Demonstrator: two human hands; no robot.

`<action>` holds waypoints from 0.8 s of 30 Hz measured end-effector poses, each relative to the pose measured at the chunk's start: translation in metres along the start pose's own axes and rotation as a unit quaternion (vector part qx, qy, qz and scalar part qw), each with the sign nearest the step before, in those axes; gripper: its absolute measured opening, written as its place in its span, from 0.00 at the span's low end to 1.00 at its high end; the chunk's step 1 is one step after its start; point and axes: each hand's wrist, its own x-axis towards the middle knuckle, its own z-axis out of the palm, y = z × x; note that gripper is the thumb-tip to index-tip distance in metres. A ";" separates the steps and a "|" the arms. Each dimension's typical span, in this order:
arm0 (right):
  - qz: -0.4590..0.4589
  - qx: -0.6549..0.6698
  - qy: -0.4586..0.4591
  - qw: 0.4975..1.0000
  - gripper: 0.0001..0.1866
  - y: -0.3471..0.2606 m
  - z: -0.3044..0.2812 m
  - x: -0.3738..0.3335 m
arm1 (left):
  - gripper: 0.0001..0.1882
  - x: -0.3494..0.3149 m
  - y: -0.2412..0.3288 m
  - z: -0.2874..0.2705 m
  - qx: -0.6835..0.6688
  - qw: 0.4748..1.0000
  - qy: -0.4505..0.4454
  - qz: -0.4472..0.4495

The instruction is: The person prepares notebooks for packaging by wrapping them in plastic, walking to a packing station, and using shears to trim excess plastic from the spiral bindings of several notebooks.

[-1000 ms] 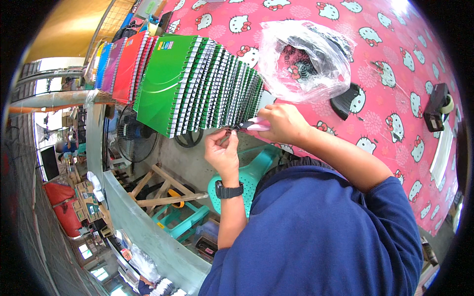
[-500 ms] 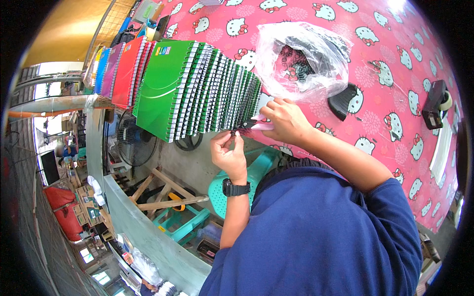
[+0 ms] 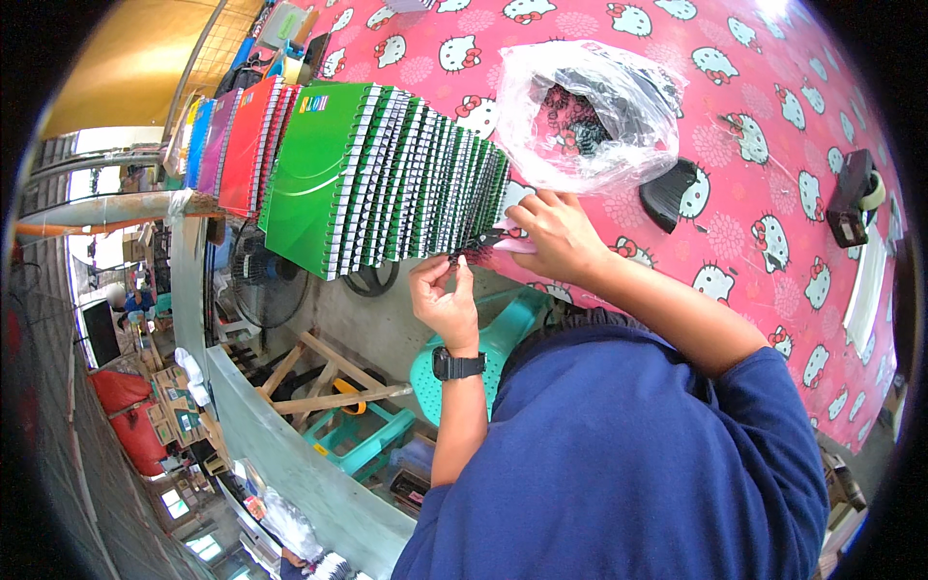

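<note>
A long row of spiral-bound notebooks with green covers (image 3: 314, 174) leans along the table's left edge, the coils facing right. At the near end of the row, my left hand (image 3: 445, 298) pinches the end of a black spiral coil (image 3: 460, 258) between thumb and forefinger. My right hand (image 3: 559, 237), closed, grips pink-handled pliers (image 3: 515, 246) whose dark jaws point left at that coil. The fingers partly cover the handles, and whether the jaws touch the coil is too small to tell.
Beyond my right hand lies a clear plastic bag (image 3: 619, 174) with black coils inside. A bundle of black coils (image 3: 669, 196) and a tape dispenser (image 3: 853, 198) sit farther right. Red notebooks (image 3: 249, 145) stand left of the green ones. Below are a turquoise stool (image 3: 430, 382) and a fan (image 3: 259, 275).
Both hands stay at the same coil end with only slight shifts. The pliers' pink handles look closer together than before. The whole view has moved a little.
</note>
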 end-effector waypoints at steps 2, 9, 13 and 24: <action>-0.009 -0.004 -0.009 1.000 0.19 0.001 -0.002 0.001 | 0.13 0.000 0.000 0.000 -0.014 1.000 -0.002 0.004; -0.037 -0.046 -0.001 0.998 0.19 -0.003 -0.003 0.004 | 0.14 0.001 -0.005 -0.002 0.046 0.998 -0.006 0.045; -0.025 0.023 -0.071 0.997 0.16 -0.001 -0.005 0.010 | 0.14 0.005 -0.003 -0.002 0.059 0.995 -0.003 0.074; 0.168 0.183 -0.178 0.952 0.21 0.011 -0.017 -0.029 | 0.10 -0.008 0.031 -0.009 0.127 0.988 -0.029 0.081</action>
